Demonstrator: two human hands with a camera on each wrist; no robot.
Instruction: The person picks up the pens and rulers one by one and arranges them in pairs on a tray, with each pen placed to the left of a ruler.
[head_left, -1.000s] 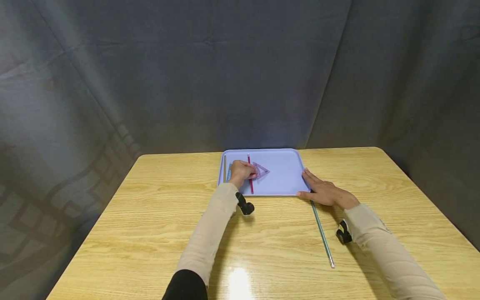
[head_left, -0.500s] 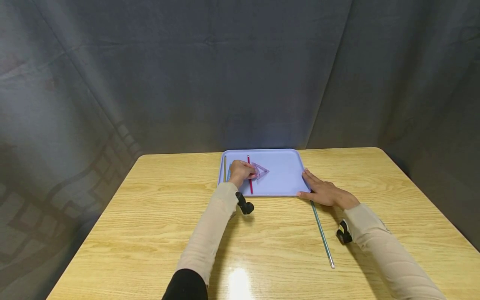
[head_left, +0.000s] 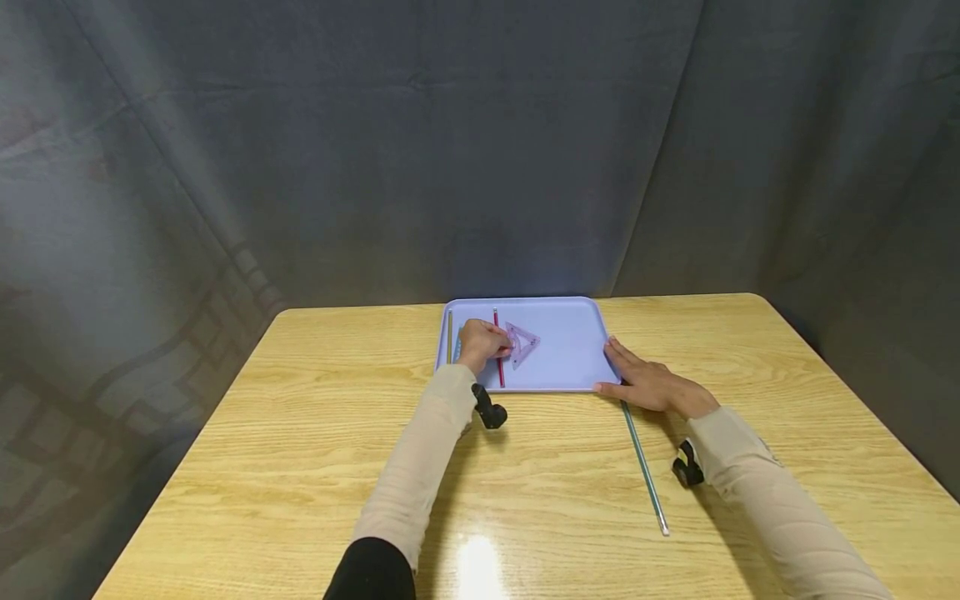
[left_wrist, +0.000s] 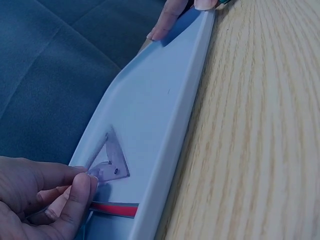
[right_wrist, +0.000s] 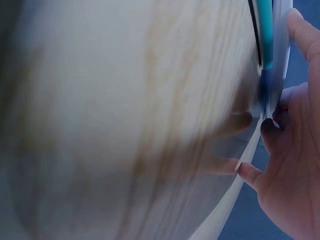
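1. Left hand: pinching a corner of the triangle, which is lying inside the tray beside a red stick.
2. Right hand: lying flat with fingers spread, pressing against the tray's right edge.
3. Rod: lying on the bench, running under the right hand.
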